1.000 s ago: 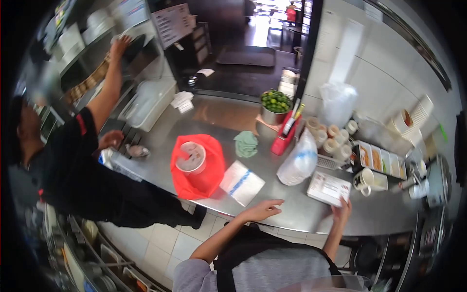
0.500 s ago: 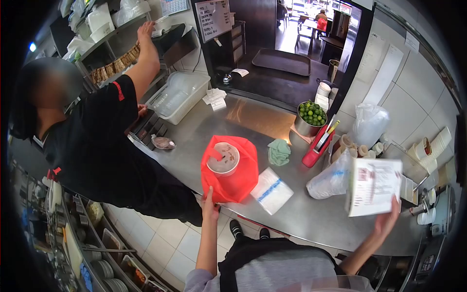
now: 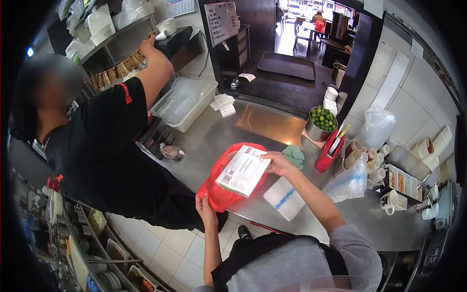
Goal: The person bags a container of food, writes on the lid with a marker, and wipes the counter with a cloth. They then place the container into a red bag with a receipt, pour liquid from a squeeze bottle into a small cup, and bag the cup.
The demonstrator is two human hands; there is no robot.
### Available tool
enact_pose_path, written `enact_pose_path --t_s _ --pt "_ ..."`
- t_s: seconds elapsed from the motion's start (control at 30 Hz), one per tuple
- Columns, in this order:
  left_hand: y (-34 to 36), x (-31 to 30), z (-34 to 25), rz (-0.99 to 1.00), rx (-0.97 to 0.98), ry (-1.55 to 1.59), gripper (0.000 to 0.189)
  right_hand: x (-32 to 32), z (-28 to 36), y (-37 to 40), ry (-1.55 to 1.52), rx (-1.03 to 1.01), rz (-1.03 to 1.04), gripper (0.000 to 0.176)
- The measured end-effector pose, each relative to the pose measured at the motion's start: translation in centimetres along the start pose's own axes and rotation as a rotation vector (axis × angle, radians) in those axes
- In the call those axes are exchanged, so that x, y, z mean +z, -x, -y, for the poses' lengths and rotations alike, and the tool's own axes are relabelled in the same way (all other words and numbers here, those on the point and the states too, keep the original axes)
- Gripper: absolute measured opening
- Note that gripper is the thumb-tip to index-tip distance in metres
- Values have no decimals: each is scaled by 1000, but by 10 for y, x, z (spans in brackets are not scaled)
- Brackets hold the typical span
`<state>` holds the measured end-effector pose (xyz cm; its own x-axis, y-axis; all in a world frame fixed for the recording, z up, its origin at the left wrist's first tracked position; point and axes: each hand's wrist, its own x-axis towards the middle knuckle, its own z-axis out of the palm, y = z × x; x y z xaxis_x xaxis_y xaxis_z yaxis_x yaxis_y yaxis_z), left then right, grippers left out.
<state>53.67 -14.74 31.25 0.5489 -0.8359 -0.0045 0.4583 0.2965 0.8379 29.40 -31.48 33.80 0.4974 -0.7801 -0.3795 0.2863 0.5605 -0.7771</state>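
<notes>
A flat white box with printing (image 3: pixel 242 171) is in my right hand (image 3: pixel 279 164), which grips its right edge. It is held tilted over a red plastic bag (image 3: pixel 220 193) on the steel counter. My left hand (image 3: pixel 206 209) pinches the near left edge of that bag. The box covers most of the bag's mouth, so the round tub inside is almost wholly hidden. Right of the bag lies a folded white packet with a blue stripe (image 3: pixel 284 198), below my right forearm. A green cloth (image 3: pixel 294 156) is just beyond my right hand.
On the left a co-worker in a black shirt (image 3: pixel 97 141) reaches to a shelf. A white basket of plastic lids (image 3: pixel 187 114) stands at the back left. Limes in a metal pot (image 3: pixel 323 121), a red holder (image 3: pixel 327 155) and bagged cups (image 3: pixel 348 180) are to the right.
My right hand has carried the box from the far right, leftward over the red bag. My left hand still holds the bag's edge. The view has shifted slightly.
</notes>
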Motion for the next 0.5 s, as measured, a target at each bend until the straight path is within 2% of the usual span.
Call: enact_pose_path --t_s 0.1,0.17,0.27,0.3,0.33,0.4,0.43,0.47,0.5 --pt "6 -3 1 48 -28 -94 10 3 -2 -21 100 -65 -90 37" --pt "6 21 -8 58 8 -52 9 18 -11 -21 236 -134 -169 34" --pt "-13 45 -17 43 79 -12 9 3 -24 -27 1048 -620 -327 32" --pt "-19 52 -18 18 100 23 9 -5 -25 -34 1190 -853 -458 34" --pt "-26 58 -20 -4 121 58 9 -12 -23 -42 1061 -788 -498 35" --pt "-44 64 -22 74 -84 266 15 -27 -22 -63 796 -660 -573 37" --pt "-48 70 -28 117 -184 322 18 -45 -36 -90 622 -517 -540 39" --pt "-50 79 -32 168 -290 374 20 -30 -18 -71 548 -165 -372 43" --pt "-47 86 -34 192 -234 269 29 -30 -20 -74 416 -18 -309 46"
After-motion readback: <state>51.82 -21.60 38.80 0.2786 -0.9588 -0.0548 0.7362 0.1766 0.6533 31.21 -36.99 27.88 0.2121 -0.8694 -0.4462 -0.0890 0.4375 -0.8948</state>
